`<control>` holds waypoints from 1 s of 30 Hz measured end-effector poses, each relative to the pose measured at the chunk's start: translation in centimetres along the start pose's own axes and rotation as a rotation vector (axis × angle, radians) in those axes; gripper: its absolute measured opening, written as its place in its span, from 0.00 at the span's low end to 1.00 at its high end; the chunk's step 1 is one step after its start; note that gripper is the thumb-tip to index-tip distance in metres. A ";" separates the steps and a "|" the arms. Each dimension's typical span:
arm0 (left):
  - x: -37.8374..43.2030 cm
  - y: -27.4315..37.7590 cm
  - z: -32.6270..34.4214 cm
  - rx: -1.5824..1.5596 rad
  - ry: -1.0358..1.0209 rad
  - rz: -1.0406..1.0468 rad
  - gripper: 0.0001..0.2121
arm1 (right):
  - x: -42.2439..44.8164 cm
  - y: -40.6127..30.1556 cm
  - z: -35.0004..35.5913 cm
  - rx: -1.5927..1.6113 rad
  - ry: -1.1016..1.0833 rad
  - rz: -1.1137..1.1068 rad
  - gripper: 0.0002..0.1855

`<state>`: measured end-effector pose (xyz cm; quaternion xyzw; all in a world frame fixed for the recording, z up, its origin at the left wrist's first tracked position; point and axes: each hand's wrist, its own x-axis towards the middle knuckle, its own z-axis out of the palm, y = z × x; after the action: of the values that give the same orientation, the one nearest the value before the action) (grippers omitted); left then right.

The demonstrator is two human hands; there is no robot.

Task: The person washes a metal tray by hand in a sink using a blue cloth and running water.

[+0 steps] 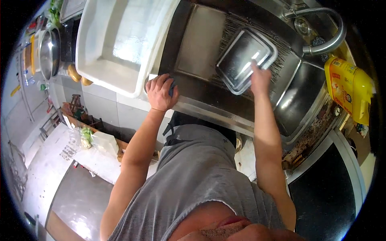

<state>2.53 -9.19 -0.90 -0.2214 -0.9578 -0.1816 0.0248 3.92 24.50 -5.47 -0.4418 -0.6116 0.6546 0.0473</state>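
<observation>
My right hand [261, 81] grips a clear rectangular container or lid [241, 57] by its near right edge, with the thumb on top. The clear piece is tilted above the basin of a stainless steel sink [200, 39]. At the sink's front left corner, my left hand [161, 92] curls over a dark pad or cloth [173, 87]. Most of that pad is hidden by my fingers. Just beyond the left hand stands a large white plastic tub [135, 81].
A curved metal faucet [340, 33] arches over the right side. Beside it is a yellow plastic jug [348, 87] with a printed label. To the left of the tub are a metal bowl [46, 54] and yellowish rounded items [74, 73]. Leafy vegetables [86, 137] lie lower left.
</observation>
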 end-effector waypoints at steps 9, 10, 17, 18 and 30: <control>-0.6 -0.4 0.7 0.094 0.006 0.035 0.14 | -3.5 -1.8 -9.8 -0.021 0.284 -0.224 0.11; -0.6 -0.4 0.4 0.102 -0.045 0.020 0.14 | -3.7 -1.4 -10.9 -0.138 0.289 -0.255 0.11; -0.9 -0.7 0.8 0.119 0.041 0.087 0.13 | -5.6 -0.5 -13.8 -0.078 0.350 -0.205 0.13; -0.8 -0.5 0.5 0.115 0.031 0.085 0.12 | -5.7 -0.4 -14.0 -0.075 0.360 -0.210 0.13; -0.8 -0.3 0.5 0.173 0.086 0.133 0.12 | -6.8 -2.5 -15.4 0.376 0.445 -0.088 0.23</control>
<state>3.17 -9.56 -1.57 -0.2735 -0.9511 -0.1058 0.0970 16.59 32.76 2.33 -0.5313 -0.4725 0.6407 0.2897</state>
